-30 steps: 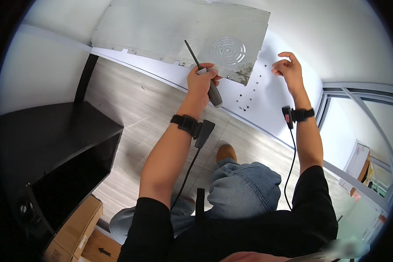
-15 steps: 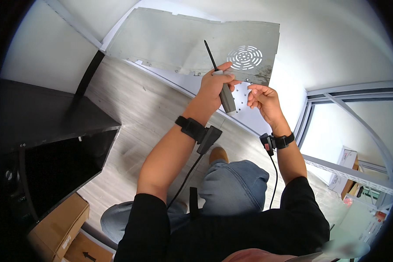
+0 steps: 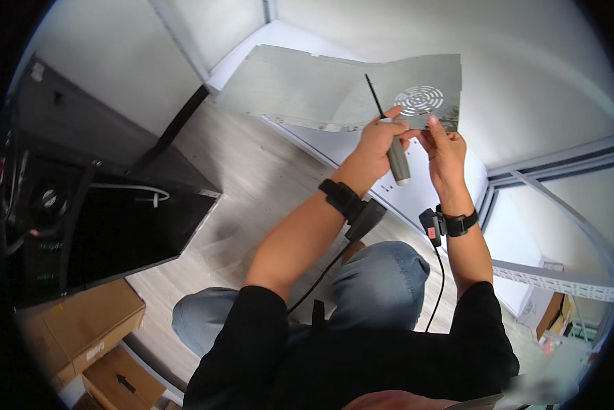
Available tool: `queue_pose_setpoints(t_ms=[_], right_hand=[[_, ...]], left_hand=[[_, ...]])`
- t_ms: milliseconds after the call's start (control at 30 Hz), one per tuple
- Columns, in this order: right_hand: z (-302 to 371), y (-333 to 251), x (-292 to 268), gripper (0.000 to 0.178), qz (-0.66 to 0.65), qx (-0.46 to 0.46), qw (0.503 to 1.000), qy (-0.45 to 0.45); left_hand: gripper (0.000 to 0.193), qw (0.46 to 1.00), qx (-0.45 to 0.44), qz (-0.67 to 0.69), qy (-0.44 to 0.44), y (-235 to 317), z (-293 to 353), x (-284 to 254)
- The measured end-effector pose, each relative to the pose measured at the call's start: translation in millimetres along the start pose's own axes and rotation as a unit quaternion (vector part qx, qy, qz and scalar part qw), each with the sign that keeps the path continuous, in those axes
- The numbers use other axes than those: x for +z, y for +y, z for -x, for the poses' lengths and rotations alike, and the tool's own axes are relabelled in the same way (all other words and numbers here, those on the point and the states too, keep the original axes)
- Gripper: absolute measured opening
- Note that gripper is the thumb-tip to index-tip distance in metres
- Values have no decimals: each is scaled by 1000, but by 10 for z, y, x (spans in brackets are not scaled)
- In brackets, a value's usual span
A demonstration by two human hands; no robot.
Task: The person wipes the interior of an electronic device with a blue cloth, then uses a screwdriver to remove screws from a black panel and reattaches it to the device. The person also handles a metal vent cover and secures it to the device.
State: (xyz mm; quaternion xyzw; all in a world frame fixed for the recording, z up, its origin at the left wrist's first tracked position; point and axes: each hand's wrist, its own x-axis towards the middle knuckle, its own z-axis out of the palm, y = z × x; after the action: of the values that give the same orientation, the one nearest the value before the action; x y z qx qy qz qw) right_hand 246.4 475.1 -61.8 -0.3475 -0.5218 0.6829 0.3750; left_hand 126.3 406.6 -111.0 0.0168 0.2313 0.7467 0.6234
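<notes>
A thin grey metal panel (image 3: 307, 89) with a round slotted vent near its right end is held up at the far side. My left hand (image 3: 379, 147) is closed on the panel's near edge. The same hand also holds a screwdriver (image 3: 398, 160), its dark shaft pointing up and away over the panel and its grey handle hanging below. My right hand (image 3: 448, 154) pinches the panel's near edge close to the right corner, thumb on top. Fingers under the panel are hidden.
Behind the panel runs a white shelf (image 3: 307, 142) with several small screws (image 3: 387, 188) on it. A black open-sided cabinet (image 3: 126, 229) stands at left, above cardboard boxes (image 3: 99, 321). Metal shelving (image 3: 560, 280) is at right.
My right hand, apart from the panel before, now grips its near edge. My view has shifted, so the panel and hands appear farther right. The left hand keeps the screwdriver.
</notes>
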Motion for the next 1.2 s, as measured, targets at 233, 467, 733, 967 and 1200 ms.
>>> queue_pose_setpoints(t_ms=[233,467,733,967,1200], right_hand=[[21,-362,244,15,-1,-60,998,-7],[-333,-1187,542,17,11,-122,992,-21],[-636,-1740,800,16,85,-176,981,-15],[-400,-1697,1269,22,28,-231,968,-90],[-347,-1412,1355,23,-43,-202,957,-206]], left_hand=[[58,998,8,-16,-56,390,537,190],[49,976,36,-215,-28,1306,1240,205],[40,942,144,-272,133,2011,1616,-228],[28,861,283,-319,276,2008,1818,-467],[42,769,392,-379,334,1592,2440,-696]])
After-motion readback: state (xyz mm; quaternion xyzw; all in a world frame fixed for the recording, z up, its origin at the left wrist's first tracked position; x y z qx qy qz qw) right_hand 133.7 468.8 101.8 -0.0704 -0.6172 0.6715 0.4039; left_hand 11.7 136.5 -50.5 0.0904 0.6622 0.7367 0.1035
